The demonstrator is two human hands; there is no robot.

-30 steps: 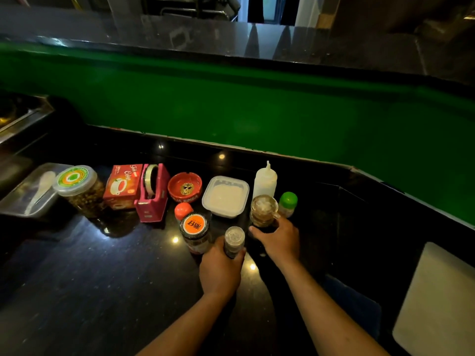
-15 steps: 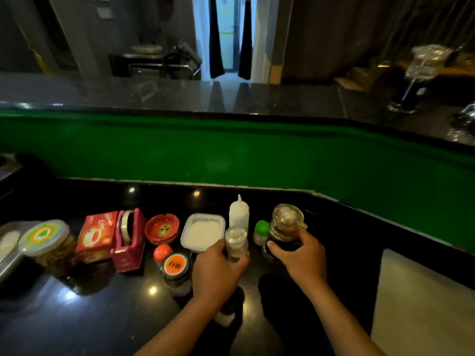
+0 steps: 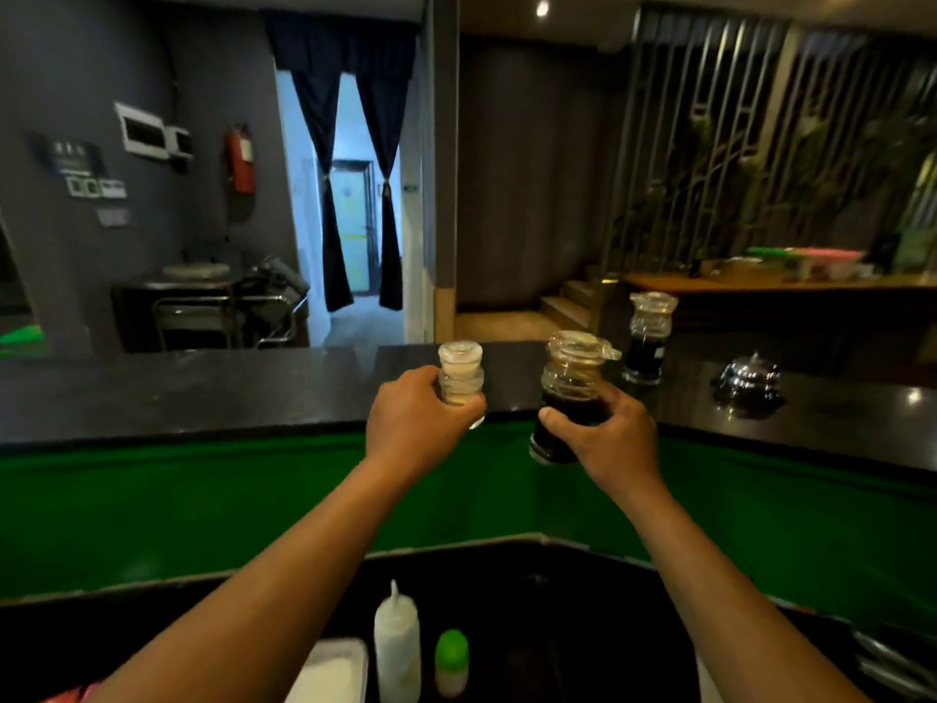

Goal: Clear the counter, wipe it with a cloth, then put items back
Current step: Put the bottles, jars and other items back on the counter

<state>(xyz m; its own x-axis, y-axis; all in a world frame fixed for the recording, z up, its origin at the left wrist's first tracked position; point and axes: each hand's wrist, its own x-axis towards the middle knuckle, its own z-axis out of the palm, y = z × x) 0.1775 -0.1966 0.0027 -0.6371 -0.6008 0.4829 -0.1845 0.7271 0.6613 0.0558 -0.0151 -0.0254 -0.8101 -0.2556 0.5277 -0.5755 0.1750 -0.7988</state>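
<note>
My left hand (image 3: 413, 426) grips a small clear shaker jar (image 3: 460, 378) with a pale lid, raised in front of the upper black ledge (image 3: 203, 393). My right hand (image 3: 611, 441) holds a glass dispenser of dark sauce (image 3: 570, 393) with a clear spouted lid, lifted to the same height. Both jars hang in the air just before the ledge's front edge, above the green wall panel (image 3: 203, 504). The lower black counter (image 3: 547, 616) lies far below my forearms.
A second dark sauce dispenser (image 3: 646, 337) and a shiny metal bell-like object (image 3: 750, 380) stand on the ledge at right. On the lower counter sit a white squeeze bottle (image 3: 397, 646), a green-capped bottle (image 3: 451, 662) and a white tub (image 3: 332, 672).
Both hands lifted their jars from the lower counter up to the height of the upper ledge. The view tilted upward, so most counter items dropped out of sight.
</note>
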